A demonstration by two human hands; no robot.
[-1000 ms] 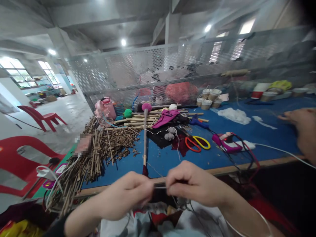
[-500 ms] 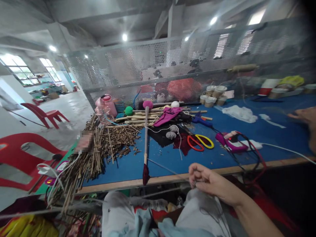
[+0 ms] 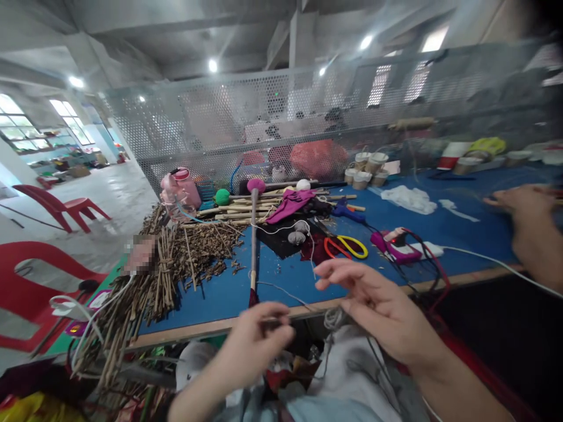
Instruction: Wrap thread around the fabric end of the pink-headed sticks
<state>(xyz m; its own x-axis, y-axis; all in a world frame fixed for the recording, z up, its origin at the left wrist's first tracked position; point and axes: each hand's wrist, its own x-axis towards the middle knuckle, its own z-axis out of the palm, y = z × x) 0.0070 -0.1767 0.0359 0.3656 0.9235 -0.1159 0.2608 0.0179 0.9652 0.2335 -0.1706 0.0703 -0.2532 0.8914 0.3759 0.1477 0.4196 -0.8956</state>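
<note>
My left hand (image 3: pixel 259 343) is low in the middle with its fingers pinched together on a small dark thing that I cannot make out. It sits just below the dark red lower end of a long stick (image 3: pixel 253 246) topped with a pink ball, which lies across the blue table (image 3: pixel 229 293). My right hand (image 3: pixel 373 302) hovers over the table's front edge with fingers stretched out and apart. A thin grey thread (image 3: pixel 285 292) runs between the hands, and a small coil of it (image 3: pixel 334 319) hangs under the right hand. Cloth lies on my lap.
A heap of dry twigs (image 3: pixel 176 264) covers the table's left end. Scissors (image 3: pixel 347 247), a pink glue gun (image 3: pixel 393 249) with cables, purple cloth (image 3: pixel 290 204) and paper cups (image 3: pixel 363 170) lie further back. Another person's hand (image 3: pixel 528 223) rests at the right. Red chairs (image 3: pixel 39 275) stand at the left.
My left hand, out of view half a second ago, has come back up with a pinch. My right hand has risen from my lap and spread its fingers. The view shifted slightly.
</note>
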